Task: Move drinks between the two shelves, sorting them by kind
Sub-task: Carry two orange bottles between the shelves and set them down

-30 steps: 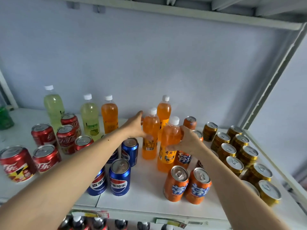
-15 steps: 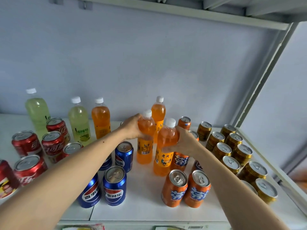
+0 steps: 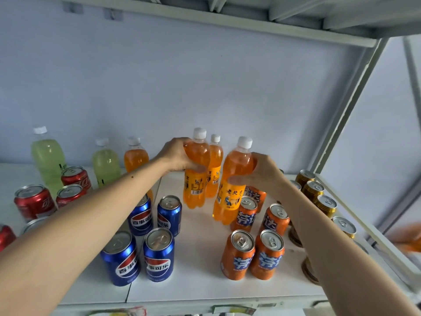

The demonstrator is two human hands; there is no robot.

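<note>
My left hand (image 3: 175,156) grips an orange soda bottle (image 3: 196,179) around its upper body; the bottle looks lifted slightly off the white shelf (image 3: 200,270). My right hand (image 3: 259,172) grips a second orange bottle (image 3: 232,197), which tilts to the left above the orange cans. A third orange bottle (image 3: 215,169) stands behind and between them. A fourth orange bottle (image 3: 135,158) stands further left, beside two green bottles (image 3: 106,165).
Blue Pepsi cans (image 3: 159,254) stand front centre, orange Fanta cans (image 3: 252,254) front right, gold cans (image 3: 323,204) along the right edge, red cola cans (image 3: 34,201) at the left. A shelf board (image 3: 205,17) runs overhead. The post (image 3: 355,94) rises at the right.
Both hands have raised their orange bottles; the right one now tilts left. The view has shifted a little, showing more of the shelf's right side.
</note>
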